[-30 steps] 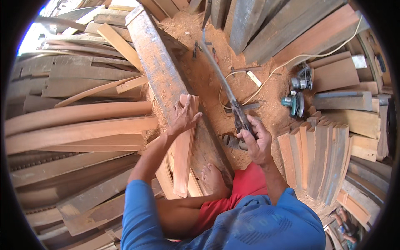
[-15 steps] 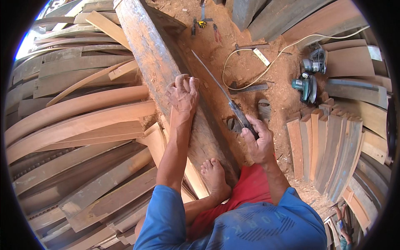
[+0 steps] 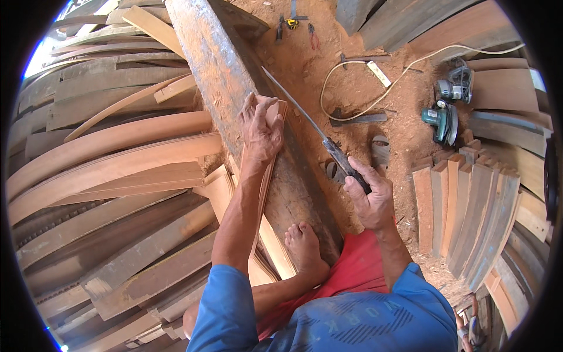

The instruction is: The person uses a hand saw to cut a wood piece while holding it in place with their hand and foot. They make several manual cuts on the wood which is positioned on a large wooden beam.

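Note:
My left hand [image 3: 262, 128] is closed on a long, thin reddish-brown wooden strip [image 3: 280, 109], fingers curled over it close to its far end. The strip runs back beneath my forearm along a thick, weathered timber beam [image 3: 293, 193]. My right hand [image 3: 372, 196] grips the black handle of a handsaw [image 3: 305, 117], seen nearly edge-on. Its narrow grey blade points away and to the left, its tip beyond the strip's end and apart from it. My bare foot [image 3: 303, 246] rests on the beam.
Stacked boards [image 3: 94, 88] fill the left side, with curved planks [image 3: 129, 158] reaching toward the beam. On the sawdust-covered floor lie a power strip [image 3: 378, 74] with a looping cord, pliers [image 3: 314, 39], a hammer [image 3: 358, 119] and a green circular saw [image 3: 437, 120]. Upright boards [image 3: 463, 205] stand at right.
The strip under my left hand has turned, so its broad face now shows at the far end. My right hand and the handsaw have shifted slightly. The view has moved a little.

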Demonstrator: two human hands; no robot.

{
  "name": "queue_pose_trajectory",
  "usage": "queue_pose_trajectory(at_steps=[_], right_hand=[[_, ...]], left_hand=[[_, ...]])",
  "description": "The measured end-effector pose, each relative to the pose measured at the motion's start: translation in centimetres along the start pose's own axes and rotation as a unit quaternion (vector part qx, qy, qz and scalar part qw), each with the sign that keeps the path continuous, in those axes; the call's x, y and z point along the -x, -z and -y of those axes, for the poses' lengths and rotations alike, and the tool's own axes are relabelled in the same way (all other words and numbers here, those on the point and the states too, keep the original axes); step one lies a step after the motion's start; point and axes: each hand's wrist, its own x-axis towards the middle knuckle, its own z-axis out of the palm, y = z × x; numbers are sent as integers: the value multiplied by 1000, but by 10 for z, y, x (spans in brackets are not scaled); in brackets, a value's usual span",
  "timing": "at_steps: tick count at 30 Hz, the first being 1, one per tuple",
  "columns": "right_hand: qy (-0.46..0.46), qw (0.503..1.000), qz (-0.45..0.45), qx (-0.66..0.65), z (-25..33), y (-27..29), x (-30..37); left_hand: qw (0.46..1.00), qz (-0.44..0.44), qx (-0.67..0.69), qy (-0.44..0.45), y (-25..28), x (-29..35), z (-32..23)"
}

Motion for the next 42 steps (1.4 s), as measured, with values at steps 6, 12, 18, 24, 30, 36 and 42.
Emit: queue_pose_trajectory(at_steps=[6, 12, 18, 24, 30, 36, 42], right_hand=[[7, 1000, 14, 5, 0, -4, -8], [12, 1000, 10, -9, -7, -12, -8], [11, 1000, 17, -9, -9, -14, -3], [-5, 1000, 20, 13, -11, -13, 5], [-43, 999, 31, 12, -12, -13, 7], [-62, 997, 24, 32, -5, -21, 2], [-54, 998, 23, 3, -16, -19, 2]], left_hand=[[1000, -15, -19, 16, -7, 0, -1], [1000, -19, -9, 23, -10, -1, 1], [998, -34, -40, 17, -13, -2, 7], [998, -49, -28, 29, -15, -2, -2], [998, -50, -32, 18, -16, -4, 6], [998, -50, -39, 27, -17, -2, 6], [997, -66, -47, 15, -17, -1, 3]])
